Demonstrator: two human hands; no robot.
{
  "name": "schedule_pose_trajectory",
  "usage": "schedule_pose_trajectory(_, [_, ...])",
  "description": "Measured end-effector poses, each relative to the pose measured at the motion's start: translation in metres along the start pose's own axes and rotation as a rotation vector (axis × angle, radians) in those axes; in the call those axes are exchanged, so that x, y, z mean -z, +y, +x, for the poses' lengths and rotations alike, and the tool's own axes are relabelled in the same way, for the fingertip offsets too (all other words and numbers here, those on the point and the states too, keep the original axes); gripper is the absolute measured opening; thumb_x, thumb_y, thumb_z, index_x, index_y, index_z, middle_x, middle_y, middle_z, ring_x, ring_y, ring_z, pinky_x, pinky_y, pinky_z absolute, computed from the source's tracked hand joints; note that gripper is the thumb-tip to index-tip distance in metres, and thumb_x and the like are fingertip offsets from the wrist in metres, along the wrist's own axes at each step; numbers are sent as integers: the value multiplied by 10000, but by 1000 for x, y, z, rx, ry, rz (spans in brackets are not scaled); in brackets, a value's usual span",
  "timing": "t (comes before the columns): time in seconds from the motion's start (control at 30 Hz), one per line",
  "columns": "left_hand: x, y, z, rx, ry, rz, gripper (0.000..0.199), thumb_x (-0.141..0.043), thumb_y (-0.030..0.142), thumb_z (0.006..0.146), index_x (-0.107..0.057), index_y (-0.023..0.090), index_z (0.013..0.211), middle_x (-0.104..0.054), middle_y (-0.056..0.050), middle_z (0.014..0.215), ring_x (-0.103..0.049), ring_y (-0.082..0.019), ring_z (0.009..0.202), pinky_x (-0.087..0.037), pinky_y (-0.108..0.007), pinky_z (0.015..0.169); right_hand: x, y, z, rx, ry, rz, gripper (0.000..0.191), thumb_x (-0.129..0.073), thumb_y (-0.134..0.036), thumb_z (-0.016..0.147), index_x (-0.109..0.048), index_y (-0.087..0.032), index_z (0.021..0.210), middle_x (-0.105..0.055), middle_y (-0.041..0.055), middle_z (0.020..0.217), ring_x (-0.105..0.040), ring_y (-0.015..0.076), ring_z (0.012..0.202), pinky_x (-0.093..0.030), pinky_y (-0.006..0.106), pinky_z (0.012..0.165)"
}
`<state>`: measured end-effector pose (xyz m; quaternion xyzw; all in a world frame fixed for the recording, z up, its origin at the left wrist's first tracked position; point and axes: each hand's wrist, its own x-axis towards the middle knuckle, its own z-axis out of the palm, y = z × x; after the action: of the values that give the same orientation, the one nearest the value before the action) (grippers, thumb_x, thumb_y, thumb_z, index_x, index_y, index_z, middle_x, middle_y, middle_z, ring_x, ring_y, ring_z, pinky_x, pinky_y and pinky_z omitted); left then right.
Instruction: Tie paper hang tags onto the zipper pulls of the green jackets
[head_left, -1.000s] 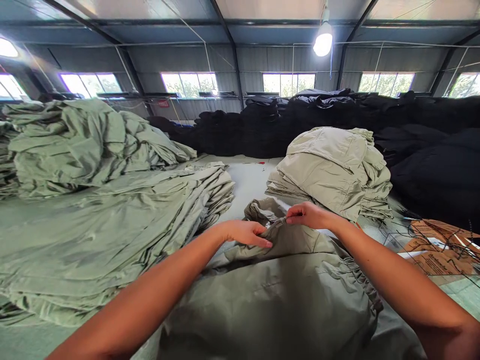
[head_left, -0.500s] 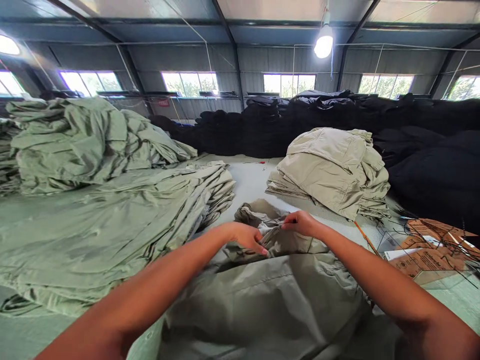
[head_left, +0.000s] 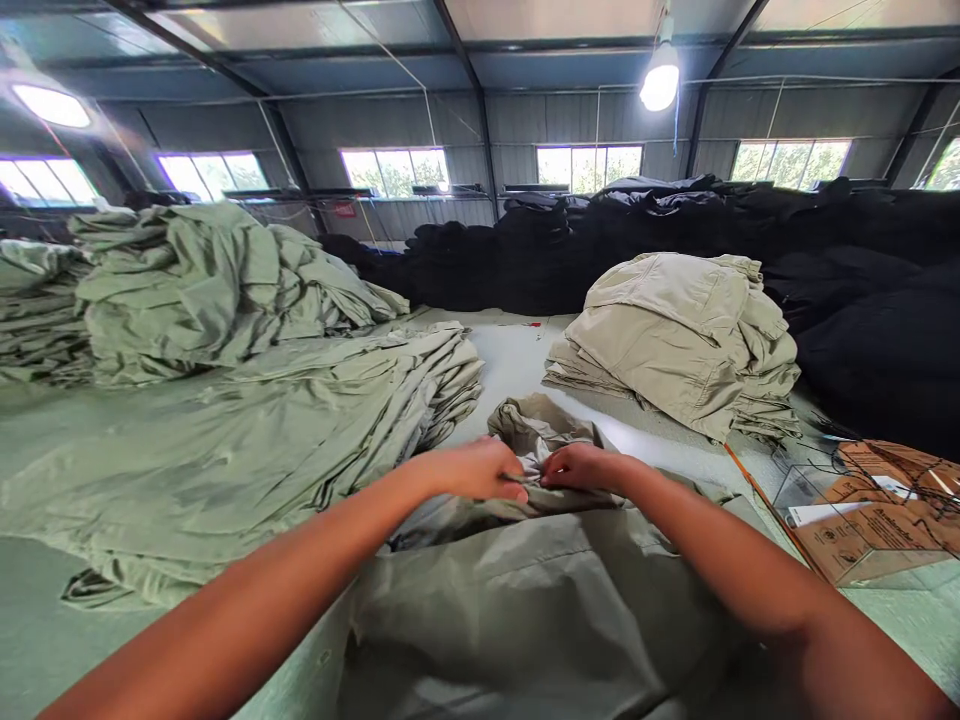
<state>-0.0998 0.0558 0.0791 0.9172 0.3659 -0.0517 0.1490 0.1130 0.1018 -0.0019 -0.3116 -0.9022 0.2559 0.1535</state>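
Head camera: left hand (head_left: 472,468) and right hand (head_left: 581,467) have drawn closer, both pinching the olive garment (head_left: 517,610).

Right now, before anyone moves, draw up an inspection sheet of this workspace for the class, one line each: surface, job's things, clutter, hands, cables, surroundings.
Surface: pale work table, partly covered by cloth.
Job's things: olive-green garment with a gathered fold.
Clutter: flattened cardboard and an orange rod, at right.
Hands: left hand and right hand both pinch the gathered fold, close together.
Cables: dark wires beside the cardboard.
Surroundings: sage-green garment stacks left, khaki garment stack ahead, black heap behind; shed windows, lit lamp.
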Motion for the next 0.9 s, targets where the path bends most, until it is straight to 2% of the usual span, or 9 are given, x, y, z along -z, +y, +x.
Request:
schedule_pose_trajectory(0.07, [11,-6,-1,0,16,-36,419,-511,505,856,-534,174,600,-380,47,522,-332,-111,503,-296,-244,520,6,4,-6,-38,-28,-6,338,-554,-410,884,-710,-166,709,-524,-45,544,-403,101,502,-355,225,515])
schedule_pose_trajectory(0.17, [12,-5,-1,19,15,14,348,-605,461,785,-547,179,591,-416,49,519,-359,-112,523,-350,-245,615,15,7,-18,-63,-32,-16,275,-549,-341,893,-714,-167,759,-549,-33,606,-422,103,551,-357,229,548])
schedule_pose_trajectory(0.23, [0,2,-5,-6,19,95,232,-679,321,703,-558,185,558,-477,39,520,-425,-130,568,-384,-299,791,18,10,-27,-77,-18,-17,232,-554,-303,887,-720,-170,794,-570,-23,652,-446,108,585,-367,230,570])
schedule_pose_trajectory(0.33, [-25,12,-15,-74,88,152,136,-634,165,681,-579,196,560,-587,-3,613,-534,-195,733,-269,-419,1027,20,13,-41,-123,29,-6,298,-479,-304,922,-718,-160,815,-555,-16,635,-436,112,573,-359,233,546])
schedule_pose_trajectory(0.47, [-39,7,-23,-103,161,178,134,-589,164,732,-606,212,608,-621,-21,667,-553,-231,864,-158,-462,1102,22,15,-55,-135,53,29,222,-572,-314,865,-724,-152,866,-599,-10,673,-470,110,595,-362,221,544])
schedule_pose_trajectory(0.6, [-20,-7,-6,65,222,206,177,-529,263,845,-636,197,719,-630,-42,696,-561,-219,798,-337,-394,954,28,13,-55,-121,83,7,152,-645,-281,795,-727,-154,817,-627,-11,672,-507,122,616,-384,225,567])
schedule_pose_trajectory(0.77, [-7,-20,37,302,360,254,296,-404,272,941,-671,150,904,-675,-140,896,-571,-291,988,-355,-459,940,37,15,-50,-198,330,-128,265,-507,-301,866,-724,-151,877,-701,94,837,-600,221,762,-444,327,693])
schedule_pose_trajectory(0.83, [-9,-27,37,354,356,234,234,-482,271,916,-669,166,1008,-676,-143,1044,-534,-304,1115,-345,-471,982,41,24,-67,-242,412,-184,284,-523,-344,846,-729,-157,904,-713,145,886,-620,278,820,-451,382,733])
schedule_pose_trajectory(0.9, [-13,-34,17,398,344,201,331,-508,329,917,-603,168,1191,-599,-159,1266,-459,-304,1242,-334,-461,1024,44,39,-97,-284,421,-216,303,-587,-429,791,-741,-173,842,-711,151,768,-628,288,700,-460,387,660])
